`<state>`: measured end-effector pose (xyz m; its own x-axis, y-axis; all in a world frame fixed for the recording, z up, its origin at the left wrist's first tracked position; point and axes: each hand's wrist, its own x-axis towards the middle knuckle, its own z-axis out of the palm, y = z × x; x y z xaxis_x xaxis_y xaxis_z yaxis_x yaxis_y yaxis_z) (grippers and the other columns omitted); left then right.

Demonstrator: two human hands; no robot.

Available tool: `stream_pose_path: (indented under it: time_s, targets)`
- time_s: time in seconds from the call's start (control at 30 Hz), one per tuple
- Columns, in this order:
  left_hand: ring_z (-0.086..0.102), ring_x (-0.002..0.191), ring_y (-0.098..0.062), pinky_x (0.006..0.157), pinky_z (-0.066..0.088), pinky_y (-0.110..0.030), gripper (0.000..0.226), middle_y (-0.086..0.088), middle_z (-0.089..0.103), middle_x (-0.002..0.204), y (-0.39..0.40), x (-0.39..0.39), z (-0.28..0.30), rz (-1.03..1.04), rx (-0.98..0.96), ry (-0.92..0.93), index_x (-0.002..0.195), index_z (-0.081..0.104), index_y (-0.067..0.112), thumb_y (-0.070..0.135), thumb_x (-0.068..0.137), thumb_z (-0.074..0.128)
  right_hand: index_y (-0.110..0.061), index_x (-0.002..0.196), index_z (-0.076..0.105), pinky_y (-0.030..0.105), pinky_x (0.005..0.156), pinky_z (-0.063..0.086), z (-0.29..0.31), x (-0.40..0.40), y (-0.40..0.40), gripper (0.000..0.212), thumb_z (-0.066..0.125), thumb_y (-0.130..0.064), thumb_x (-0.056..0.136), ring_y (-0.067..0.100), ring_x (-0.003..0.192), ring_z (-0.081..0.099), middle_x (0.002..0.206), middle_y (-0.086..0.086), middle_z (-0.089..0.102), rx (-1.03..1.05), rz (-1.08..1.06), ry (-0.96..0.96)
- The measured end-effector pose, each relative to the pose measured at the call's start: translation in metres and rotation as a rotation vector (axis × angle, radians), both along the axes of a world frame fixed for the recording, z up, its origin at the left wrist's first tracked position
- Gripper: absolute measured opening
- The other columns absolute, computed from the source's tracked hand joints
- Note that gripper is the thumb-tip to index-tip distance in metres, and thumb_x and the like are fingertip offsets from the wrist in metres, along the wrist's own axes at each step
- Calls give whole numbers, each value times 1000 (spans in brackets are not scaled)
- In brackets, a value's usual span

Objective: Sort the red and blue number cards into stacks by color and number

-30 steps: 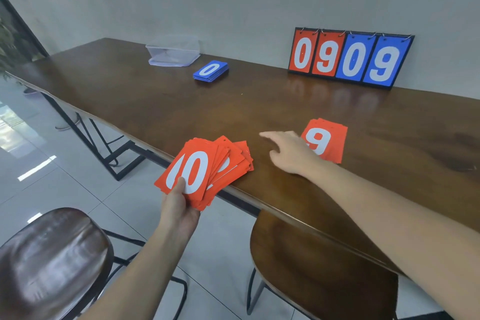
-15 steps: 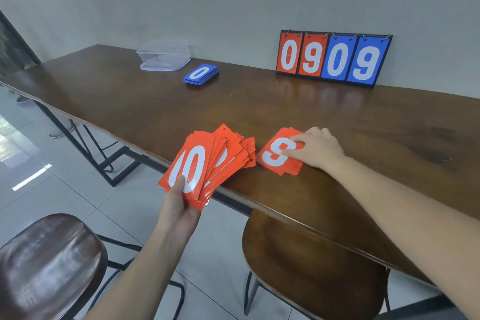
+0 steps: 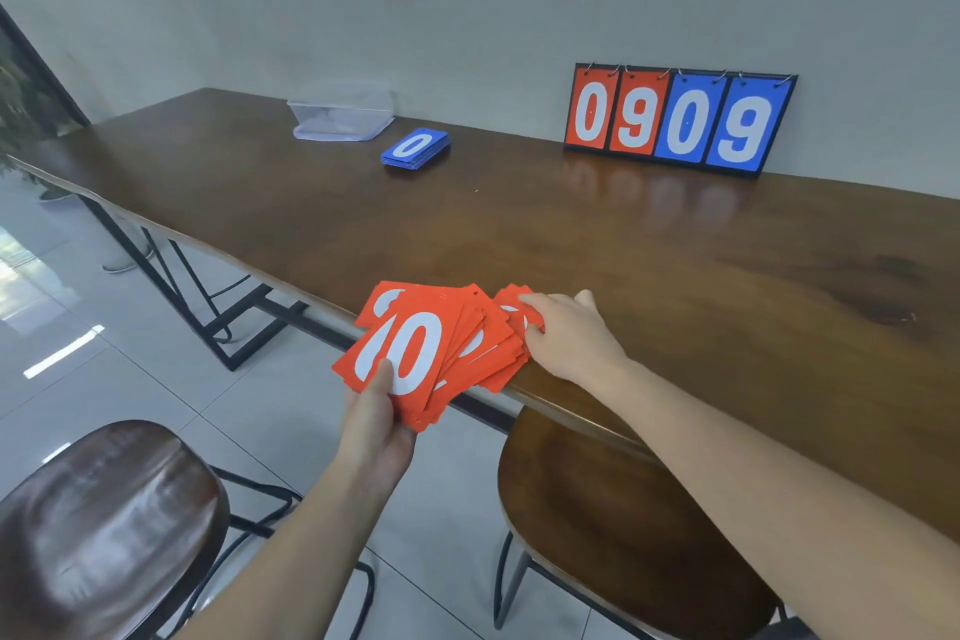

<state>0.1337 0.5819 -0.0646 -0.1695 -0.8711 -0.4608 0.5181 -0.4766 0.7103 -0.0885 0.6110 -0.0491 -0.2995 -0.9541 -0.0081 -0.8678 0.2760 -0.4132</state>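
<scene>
A: Our left hand (image 3: 376, 424) has its grip clamped on a fan of red cards (image 3: 431, 353), thumb pressed flat on the top card, which shows a white 0. The fan hangs over the near edge of the desk (image 3: 675, 265).

B: And our right hand (image 3: 569, 335)?

A: Its fingers are curled round a smaller bunch of red cards (image 3: 514, 309) at the right side of the fan, touching it. We cannot read that bunch's number, since the hand covers most of it.

B: Where do we see the blue ones?

A: A stack of blue cards (image 3: 415, 150) lies flat far across the desk, a 0 on top. Just left of it sits a clear plastic box (image 3: 340, 112).

B: And against the wall?

A: A scoreboard (image 3: 680, 120) stands upright at the far right, two red leaves then two blue, reading 0 9 0 9. Two dark stools (image 3: 104, 525) stand on the near side, below the desk edge.
</scene>
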Motion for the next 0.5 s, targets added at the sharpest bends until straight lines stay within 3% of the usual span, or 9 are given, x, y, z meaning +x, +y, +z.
stream_pose_path:
  time_s: [0.2, 0.3, 0.4, 0.5]
  targets:
    - [74, 96, -30, 79, 60, -54, 37, -6, 76, 110, -5, -2, 7, -50, -5, 26, 131, 59, 20, 28, 95, 64, -28, 145, 45, 39, 103, 42, 2, 6, -3, 48, 45, -25, 98, 27, 127, 44, 136, 0, 59, -52, -32, -225]
    - [74, 97, -31, 81, 59, -56, 38, -6, 76, 110, -7, -2, 7, -88, -12, 19, 130, 59, 20, 23, 93, 68, -30, 139, 52, 30, 91, 48, 0, 10, -5, 41, 48, -29, 98, 17, 122, 55, 134, -6, 60, -65, -44, -363]
    - [74, 97, -31, 81, 59, -55, 39, -7, 75, 111, -10, 3, 6, -104, -6, -10, 129, 60, 19, 19, 92, 70, -35, 131, 55, 34, 91, 52, -3, 13, -9, 40, 52, -49, 94, 17, 119, 56, 129, -7, 59, -75, -37, -350]
    - [74, 98, -32, 79, 60, -54, 36, -7, 76, 110, -14, 12, 6, -149, -69, -45, 127, 61, 19, 14, 92, 69, -36, 137, 49, 43, 103, 45, -5, 19, -14, 50, 57, -56, 92, 22, 129, 43, 135, -5, 54, -49, -40, -269]
